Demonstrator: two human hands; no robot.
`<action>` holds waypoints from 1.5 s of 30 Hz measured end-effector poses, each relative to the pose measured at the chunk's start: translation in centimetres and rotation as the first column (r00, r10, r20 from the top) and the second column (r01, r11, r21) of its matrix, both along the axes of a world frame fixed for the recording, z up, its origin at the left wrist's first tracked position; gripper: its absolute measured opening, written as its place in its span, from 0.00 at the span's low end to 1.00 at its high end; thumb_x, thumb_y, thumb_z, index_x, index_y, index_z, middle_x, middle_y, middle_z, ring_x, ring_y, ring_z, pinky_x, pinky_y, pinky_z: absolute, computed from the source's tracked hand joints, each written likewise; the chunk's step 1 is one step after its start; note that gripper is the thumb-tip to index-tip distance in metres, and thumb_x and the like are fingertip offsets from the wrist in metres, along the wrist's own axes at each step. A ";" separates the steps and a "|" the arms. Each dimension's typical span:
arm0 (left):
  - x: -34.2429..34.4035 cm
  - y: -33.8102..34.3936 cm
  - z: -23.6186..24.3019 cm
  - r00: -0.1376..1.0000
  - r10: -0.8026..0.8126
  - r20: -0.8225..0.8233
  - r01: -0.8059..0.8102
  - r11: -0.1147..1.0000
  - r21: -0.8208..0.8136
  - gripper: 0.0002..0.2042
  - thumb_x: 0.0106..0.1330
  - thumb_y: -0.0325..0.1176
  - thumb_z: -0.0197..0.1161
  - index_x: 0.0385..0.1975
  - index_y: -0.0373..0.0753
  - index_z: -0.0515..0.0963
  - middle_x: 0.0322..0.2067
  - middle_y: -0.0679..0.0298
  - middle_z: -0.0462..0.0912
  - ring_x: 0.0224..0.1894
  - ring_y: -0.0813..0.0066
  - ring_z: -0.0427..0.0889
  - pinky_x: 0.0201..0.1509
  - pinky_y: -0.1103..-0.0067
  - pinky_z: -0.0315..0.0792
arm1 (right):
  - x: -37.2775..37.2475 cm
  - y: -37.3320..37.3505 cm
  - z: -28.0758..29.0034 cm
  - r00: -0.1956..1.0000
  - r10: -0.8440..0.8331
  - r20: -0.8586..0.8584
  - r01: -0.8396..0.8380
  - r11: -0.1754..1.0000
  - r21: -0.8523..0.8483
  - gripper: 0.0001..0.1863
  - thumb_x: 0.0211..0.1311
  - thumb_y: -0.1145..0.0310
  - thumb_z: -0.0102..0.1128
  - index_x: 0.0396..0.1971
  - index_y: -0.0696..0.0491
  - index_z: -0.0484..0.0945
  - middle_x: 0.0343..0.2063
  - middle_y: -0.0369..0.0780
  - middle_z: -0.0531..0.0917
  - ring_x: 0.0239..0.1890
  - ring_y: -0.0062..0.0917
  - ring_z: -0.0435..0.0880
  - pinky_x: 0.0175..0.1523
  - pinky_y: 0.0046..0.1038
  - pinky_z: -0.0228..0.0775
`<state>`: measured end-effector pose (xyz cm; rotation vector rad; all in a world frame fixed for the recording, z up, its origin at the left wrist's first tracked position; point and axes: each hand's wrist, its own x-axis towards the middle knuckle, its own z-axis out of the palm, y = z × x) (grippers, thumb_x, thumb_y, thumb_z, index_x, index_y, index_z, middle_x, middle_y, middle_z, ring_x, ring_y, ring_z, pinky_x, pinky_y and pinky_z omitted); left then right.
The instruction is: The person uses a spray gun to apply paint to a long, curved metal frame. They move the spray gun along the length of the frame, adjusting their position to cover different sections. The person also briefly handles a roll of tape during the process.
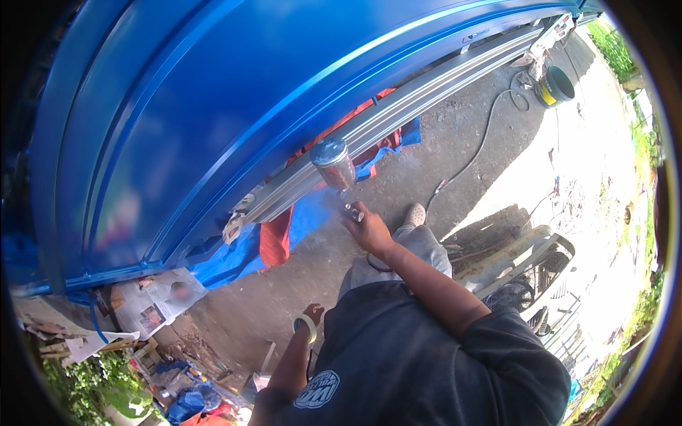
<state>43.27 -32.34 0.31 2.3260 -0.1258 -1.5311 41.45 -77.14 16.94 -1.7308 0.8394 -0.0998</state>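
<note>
My right hand (364,231) grips a spray gun (355,213) with a silver paint cup (332,163) on top; faint mist shows beside it. Above and left is a large glossy blue ribbed panel (177,106), edged below by a pale metal rail (447,82). My left hand (312,311) hangs low beside my body, its fingers curled; whether anything is in them is too small to tell. A roll of cream tape (308,328) circles that wrist.
Blue sheeting (309,213), red cloth (275,241) and newspaper (153,302) lie below the panel. A hose (483,135) runs over concrete (426,170) toward a dark bucket (556,86). Metal items (526,277) stand at right; plants (85,383) and clutter (199,397) are lower left.
</note>
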 end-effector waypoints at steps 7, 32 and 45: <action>0.9 0.4 -0.4 0.950 -0.255 -0.178 0.268 0.962 0.054 0.21 0.79 0.42 0.60 0.62 0.34 0.78 0.57 0.48 0.87 0.60 0.59 0.85 0.64 0.67 0.76 | -2.1 -3.6 -0.6 0.999 -0.053 -0.003 0.053 0.998 0.018 0.23 0.73 0.48 0.65 0.55 0.50 0.74 0.40 0.54 0.88 0.46 0.57 0.87 0.50 0.52 0.76; -8.4 -76.4 3.2 0.916 -0.395 -0.074 0.346 0.869 -0.354 0.23 0.79 0.35 0.61 0.69 0.30 0.70 0.66 0.46 0.78 0.69 0.56 0.78 0.72 0.68 0.71 | -24.5 -66.5 -6.7 0.657 -0.747 0.103 0.751 0.636 -0.179 0.23 0.72 0.51 0.67 0.55 0.51 0.75 0.35 0.56 0.88 0.43 0.56 0.88 0.46 0.48 0.77; -19.8 -91.2 -3.0 0.844 -0.521 -0.127 0.467 0.830 -0.304 0.22 0.80 0.38 0.61 0.68 0.35 0.72 0.66 0.46 0.72 0.65 0.53 0.80 0.67 0.65 0.75 | -29.4 -72.2 -19.9 0.716 -0.694 -0.081 0.698 0.715 0.036 0.23 0.71 0.51 0.69 0.53 0.52 0.75 0.37 0.55 0.88 0.44 0.55 0.88 0.46 0.48 0.77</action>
